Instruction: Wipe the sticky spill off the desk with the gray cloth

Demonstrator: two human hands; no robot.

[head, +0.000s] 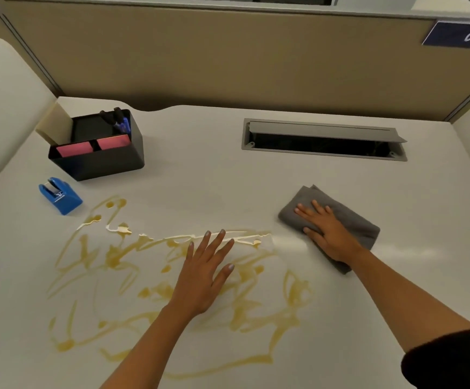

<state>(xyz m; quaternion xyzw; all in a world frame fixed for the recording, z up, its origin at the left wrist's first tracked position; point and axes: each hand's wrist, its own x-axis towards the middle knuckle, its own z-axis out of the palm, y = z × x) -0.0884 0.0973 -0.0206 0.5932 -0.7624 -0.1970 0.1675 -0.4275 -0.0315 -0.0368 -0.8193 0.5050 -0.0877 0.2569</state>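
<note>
A yellow-brown sticky spill [132, 265] is smeared in streaks across the left and middle of the white desk [200, 181]. My left hand [204, 272] lies flat over the spill's middle, fingers spread, holding nothing. To the right of the spill lies the folded gray cloth [349, 217]. My right hand [326, 231] presses flat on top of it, fingers extended. A faint wet streak runs from the cloth toward the spill's right edge.
A black desk organizer [101, 158] with pens and pink notes stands at the back left, a blue tape dispenser [59, 199] just in front of it. An open gray cable hatch [323, 140] sits in the desk's back right. Beige partition walls enclose the desk.
</note>
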